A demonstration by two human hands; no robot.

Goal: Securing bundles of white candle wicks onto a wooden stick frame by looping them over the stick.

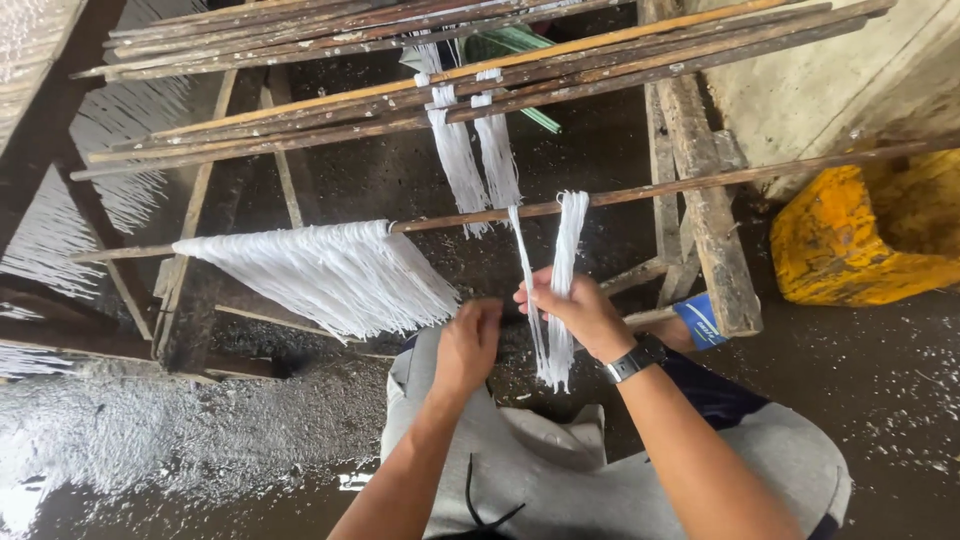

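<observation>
A long thin wooden rod (660,187) runs across the view, resting on a rough wooden frame. A wide sheet of white noodle strands (330,270) hangs over its left half. A narrow bundle of white strands (566,250) hangs over the rod near the middle. My right hand (575,310), with a black watch on the wrist, pinches this bundle partway down. My left hand (468,343) is curled just left of it, below the wide sheet's right edge; whether it grips strands is hidden.
Several more wooden rods (400,60) lie stacked across the frame above, two small noodle bundles (470,150) hanging from them. A wooden post (705,200) stands on the right. A yellow container (860,240) sits far right. More hanging noodles (60,220) are at left. The dark floor is wet.
</observation>
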